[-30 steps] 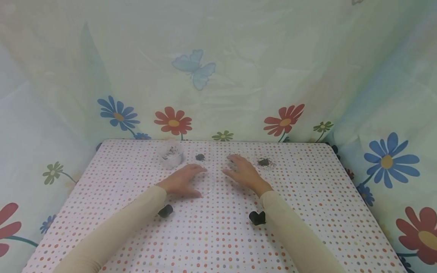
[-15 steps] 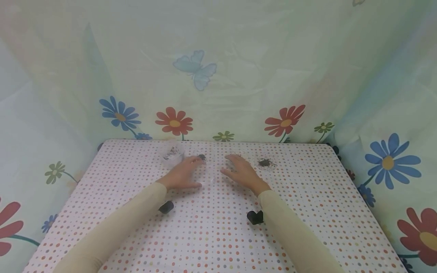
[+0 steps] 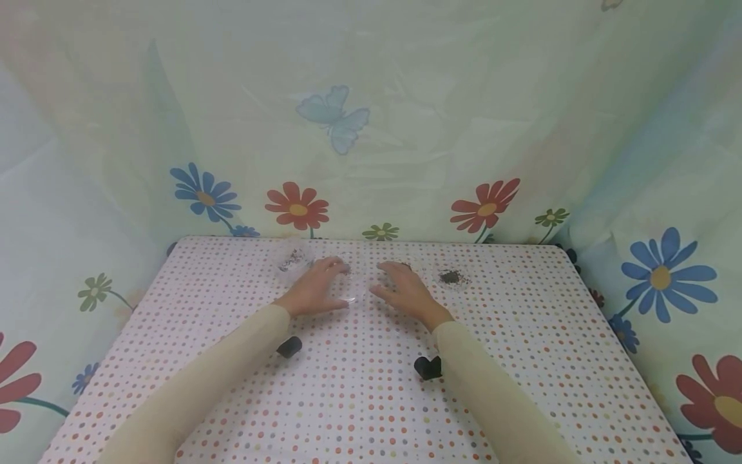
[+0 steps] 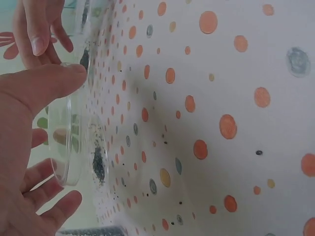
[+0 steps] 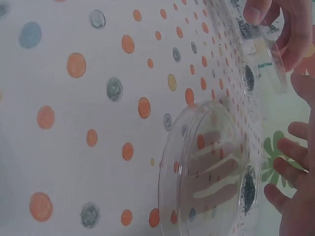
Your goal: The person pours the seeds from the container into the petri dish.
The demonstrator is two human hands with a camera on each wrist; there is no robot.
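My left hand [image 3: 315,287] holds a clear petri dish lid [image 4: 65,169] by its edge, thumb on one side and fingers on the other. The lid is raised and tilted. Behind it in the left wrist view is a pile of dark grains [image 4: 98,164] on the table. My right hand [image 3: 406,293] hangs with fingers spread and holds nothing. Below it, a clear round dish or lid [image 5: 172,196] lies on the dotted tabletop, and the fingers show through or reflect in it. Another dark pile [image 5: 249,189] sits just beyond that dish.
A clear container with speckled bits [image 3: 292,260] stands at the back left. At the back right lies a clear dish with dark grains [image 3: 450,277]. A black piece [image 3: 290,347] shows at the left sleeve, another black piece [image 3: 429,367] at the right. Flowered cloth surrounds the dotted table [image 3: 348,412].
My left hand has moved forward with the lid, now covering the dark pile from the head view. My right hand has shifted slightly left, its fingers still spread.
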